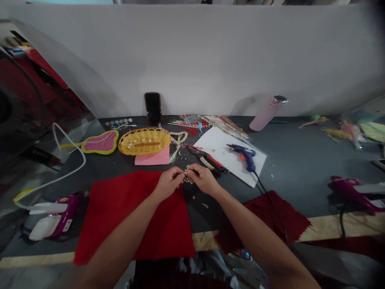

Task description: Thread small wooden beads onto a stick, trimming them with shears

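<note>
My left hand point(171, 182) and my right hand point(202, 178) meet fingertip to fingertip, both pinched closed. Whatever they hold is too small to make out. Just under the fingertips lies a small heap of pale beads point(189, 180) on the dark tabletop. A red cloth point(120, 200) lies flat beneath my left forearm. Behind the hands rests a loop of pale beads point(183, 138) with a light tassel point(173, 155). Pliers with red and black handles point(213, 161) lie just beyond my right hand. To the left, a yellow wicker basket point(164, 149) contains some small pale pieces.
A blue glue gun point(248, 156) lies on a white board point(216, 140), its cord trailing toward me. A pink tumbler point(267, 114) and a phone point(153, 108) stand near the white partition point(192, 60). Purple power strips point(64, 214) lie at left and right. A pink fly swatter point(100, 143) lies left.
</note>
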The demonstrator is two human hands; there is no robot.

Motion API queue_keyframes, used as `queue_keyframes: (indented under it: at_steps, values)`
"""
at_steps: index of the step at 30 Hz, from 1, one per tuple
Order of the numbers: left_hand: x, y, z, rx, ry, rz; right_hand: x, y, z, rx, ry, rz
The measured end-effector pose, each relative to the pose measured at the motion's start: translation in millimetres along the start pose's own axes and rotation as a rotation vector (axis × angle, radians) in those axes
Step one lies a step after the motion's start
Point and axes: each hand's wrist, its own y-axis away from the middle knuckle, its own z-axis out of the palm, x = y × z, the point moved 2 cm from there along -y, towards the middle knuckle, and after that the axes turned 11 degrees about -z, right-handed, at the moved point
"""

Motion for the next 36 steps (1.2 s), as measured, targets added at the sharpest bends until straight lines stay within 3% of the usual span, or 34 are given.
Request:
queue_keyframes:
  at_steps: [8, 36]
  values:
    - [1.0, -0.4, 0.3, 0.007, 0.086, -0.044, -4.0, -1.5, -6.9, 0.037, 0.046, 0.034]
    - [0.5, -1.2, -0.5, -0.054, 0.075, -0.036, -1.6, 0.4, 0.7, 0.027, 0.072, 0.008]
